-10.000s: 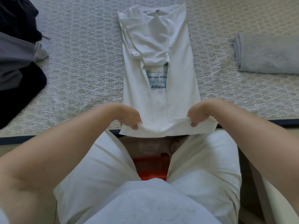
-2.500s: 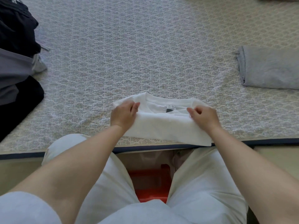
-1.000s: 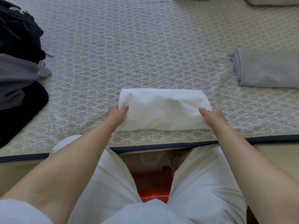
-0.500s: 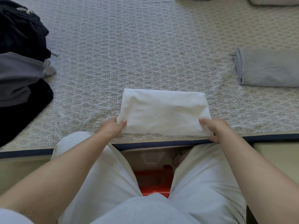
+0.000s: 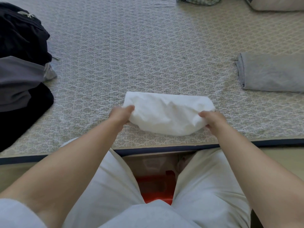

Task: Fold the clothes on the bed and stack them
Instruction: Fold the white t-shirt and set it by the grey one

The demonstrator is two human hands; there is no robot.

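Both grips hold the folded white shirt (image 5: 167,112): the left hand (image 5: 120,114) pinches its left end, the right hand (image 5: 212,118) its right end, near the bed (image 5: 148,55) edge. A folded grey garment (image 5: 271,73) lies well apart on the right, dark clothes (image 5: 19,71) on the left.

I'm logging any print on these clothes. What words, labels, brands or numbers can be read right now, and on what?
None can be read. The folded white shirt, gripped by the left hand and right hand, shows only plain cloth. The folded grey garment, the dark clothes pile and the patterned bed cover bear no visible text.
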